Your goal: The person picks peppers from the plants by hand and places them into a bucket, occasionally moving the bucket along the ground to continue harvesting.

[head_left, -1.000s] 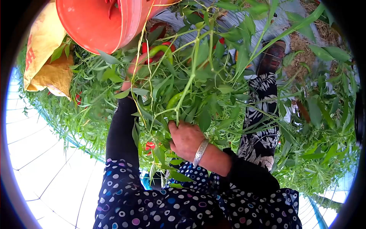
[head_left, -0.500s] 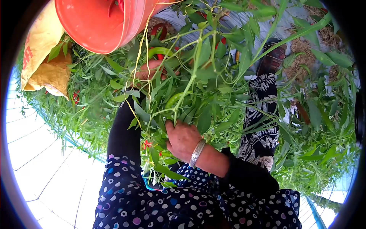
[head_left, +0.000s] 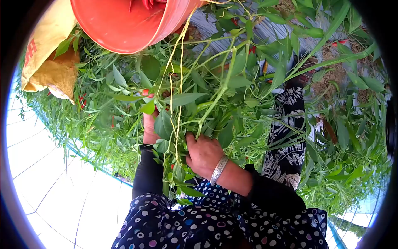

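The right hand (head_left: 204,152) is clenched round the plant's stem (head_left: 215,103); best to hold it steady without bending it. The left hand (head_left: 150,124) is up among the leaves, and its grip can't be seen. Beyond, the bucket (head_left: 124,25) sits close.

A single head-worn camera with a wide, round lens looks steeply down, very close into the plant (head_left: 226,89). The bucket (head_left: 124,25) sits at the top edge and the wearer's dotted shirt (head_left: 199,226) at the bottom.

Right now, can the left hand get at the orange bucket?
Probably yes. The left hand is among pepper leaves just below the orange bucket; only thin leaves lie between. The right hand grips the plant stem.
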The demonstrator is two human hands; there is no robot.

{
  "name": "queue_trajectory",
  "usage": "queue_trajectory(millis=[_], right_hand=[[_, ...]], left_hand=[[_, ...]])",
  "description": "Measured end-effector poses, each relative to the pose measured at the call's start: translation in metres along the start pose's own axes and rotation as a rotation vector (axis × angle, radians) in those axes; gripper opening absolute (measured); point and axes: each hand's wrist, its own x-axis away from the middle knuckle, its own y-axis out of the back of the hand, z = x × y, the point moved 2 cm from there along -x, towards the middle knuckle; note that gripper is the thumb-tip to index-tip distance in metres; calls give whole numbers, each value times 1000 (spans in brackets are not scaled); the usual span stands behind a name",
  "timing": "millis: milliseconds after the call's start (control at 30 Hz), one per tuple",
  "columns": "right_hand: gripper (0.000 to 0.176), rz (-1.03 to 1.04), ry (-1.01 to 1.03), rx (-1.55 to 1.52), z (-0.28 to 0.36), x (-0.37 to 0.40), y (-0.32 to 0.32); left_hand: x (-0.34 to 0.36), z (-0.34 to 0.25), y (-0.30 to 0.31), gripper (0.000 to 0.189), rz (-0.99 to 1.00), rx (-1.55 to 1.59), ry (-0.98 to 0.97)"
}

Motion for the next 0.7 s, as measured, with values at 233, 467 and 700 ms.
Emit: queue_trajectory(millis=[233,467,700], right_hand=[[50,23,0,78,4,-3,-2],[45,123,-95,14,12,-6,6],[44,96,-86,20,15,-2,6]], left_hand=[[67,-52,7,32,35,731,8],[103,-107,52,24,-56,637,-55],[18,-265,30,51,525,690,-248]])
